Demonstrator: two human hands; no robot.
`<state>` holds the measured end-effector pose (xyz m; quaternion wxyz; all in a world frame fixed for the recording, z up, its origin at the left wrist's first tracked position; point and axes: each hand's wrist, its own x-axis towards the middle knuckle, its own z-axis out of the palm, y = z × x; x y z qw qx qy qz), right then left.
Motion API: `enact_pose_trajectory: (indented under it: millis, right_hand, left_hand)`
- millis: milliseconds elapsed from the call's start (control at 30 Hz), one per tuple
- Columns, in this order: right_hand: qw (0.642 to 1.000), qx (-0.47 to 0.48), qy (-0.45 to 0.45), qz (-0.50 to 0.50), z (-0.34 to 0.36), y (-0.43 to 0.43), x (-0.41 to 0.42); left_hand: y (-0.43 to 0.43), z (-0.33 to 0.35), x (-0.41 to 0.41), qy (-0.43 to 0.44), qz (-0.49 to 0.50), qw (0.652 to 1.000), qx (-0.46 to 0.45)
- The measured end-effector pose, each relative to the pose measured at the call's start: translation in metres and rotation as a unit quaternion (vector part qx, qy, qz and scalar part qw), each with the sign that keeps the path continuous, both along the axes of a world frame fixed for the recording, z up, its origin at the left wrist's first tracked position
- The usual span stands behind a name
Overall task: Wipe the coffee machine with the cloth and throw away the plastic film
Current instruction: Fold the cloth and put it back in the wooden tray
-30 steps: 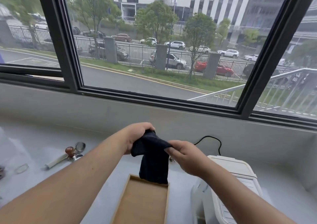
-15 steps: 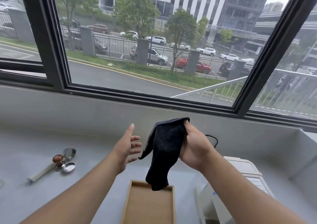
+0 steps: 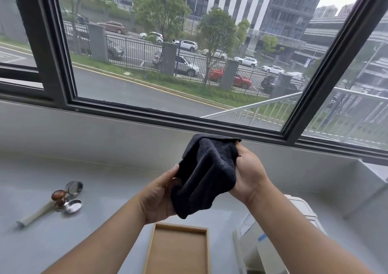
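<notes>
Cloth (image 3: 206,175), one, gripped by left hand (image 3: 159,198), right hand (image 3: 249,175).

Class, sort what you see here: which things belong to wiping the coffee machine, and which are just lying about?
Job in hand:
dark cloth, gripped by left hand and right hand; white coffee machine.

Lying about:
wooden tray; brown-knobbed tamper; two small metal cups; white stick-like tool.
</notes>
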<state>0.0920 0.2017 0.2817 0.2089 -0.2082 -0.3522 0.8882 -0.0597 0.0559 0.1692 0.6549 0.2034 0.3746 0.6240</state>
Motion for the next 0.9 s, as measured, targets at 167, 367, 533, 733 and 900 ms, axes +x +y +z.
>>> enact_pose_trajectory:
  millis: [167, 367, 533, 733, 900]
  right_hand:
    - [0.999, -0.006, -0.042, -0.021, -0.015, 0.029, 0.015]
    - [0.965, 0.126, -0.220, 0.064, -0.068, 0.040, 0.024]
    - [0.912, 0.262, -0.309, 0.060, -0.097, 0.048, 0.020]
    - [0.853, 0.385, -0.351, 0.023, -0.102, 0.071, 0.023]
    - [0.770, 0.521, -0.367, 0.023, -0.091, 0.078, 0.024]
  left_hand:
    - [0.009, 0.013, -0.003, 0.029, 0.111, 0.993, -0.027]
    - [0.006, 0.024, -0.012, 0.067, 0.177, 0.981, -0.049]
    - [-0.004, 0.024, -0.023, 0.199, 0.221, 0.940, -0.168]
    - [-0.019, 0.007, -0.035, 0.297, 0.278, 0.882, -0.240]
    - [-0.021, 0.001, -0.031, 0.441, 0.257, 0.826, -0.238]
